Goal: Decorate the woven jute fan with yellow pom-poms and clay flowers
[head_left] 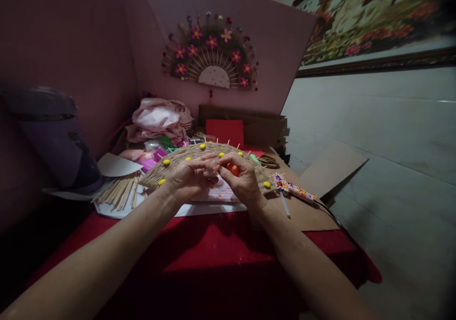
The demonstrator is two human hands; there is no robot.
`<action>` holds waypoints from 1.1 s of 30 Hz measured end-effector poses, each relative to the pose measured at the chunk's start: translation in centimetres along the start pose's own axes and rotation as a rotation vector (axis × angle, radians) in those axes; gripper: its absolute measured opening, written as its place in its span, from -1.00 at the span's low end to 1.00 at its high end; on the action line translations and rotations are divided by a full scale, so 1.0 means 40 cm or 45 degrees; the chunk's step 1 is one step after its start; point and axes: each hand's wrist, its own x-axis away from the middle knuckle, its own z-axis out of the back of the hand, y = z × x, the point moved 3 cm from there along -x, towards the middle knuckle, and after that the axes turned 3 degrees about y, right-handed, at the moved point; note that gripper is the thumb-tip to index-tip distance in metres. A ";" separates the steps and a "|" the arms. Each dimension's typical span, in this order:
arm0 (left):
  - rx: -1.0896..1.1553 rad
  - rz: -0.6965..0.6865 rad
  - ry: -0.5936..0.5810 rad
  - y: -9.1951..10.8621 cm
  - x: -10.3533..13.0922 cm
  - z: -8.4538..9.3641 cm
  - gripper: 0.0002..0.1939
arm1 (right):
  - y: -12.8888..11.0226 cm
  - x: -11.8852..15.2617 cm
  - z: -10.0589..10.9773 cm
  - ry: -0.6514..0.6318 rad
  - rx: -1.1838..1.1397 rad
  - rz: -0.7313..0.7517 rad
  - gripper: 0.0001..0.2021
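Above the fan-shaped craft piece, my two hands meet. My right hand [242, 176] is closed around an orange lump of what looks like modelling clay [233, 169]. Its thumb and fingertips also reach a small see-through plastic wrapper [211, 169] with bits of orange in it. My left hand [187, 179] pinches that wrapper from the other side. Beneath them lies the fan [153, 173], wound with brown cord, with yellow dots [166, 162] on it and stick ends along its curved edge. The hands hide its middle.
Wooden sticks [119, 191] lie at left, near a large purple container [62, 144]. A flower-patterned glue gun [294, 188] rests on cardboard [313, 218] at right. Behind are pink cloth [160, 118] and red card [225, 132]. A finished flowered fan [213, 53] hangs at the back.
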 end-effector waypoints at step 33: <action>-0.152 -0.214 0.207 0.008 0.011 -0.006 -0.68 | -0.005 0.010 0.020 0.230 0.037 -0.053 -0.77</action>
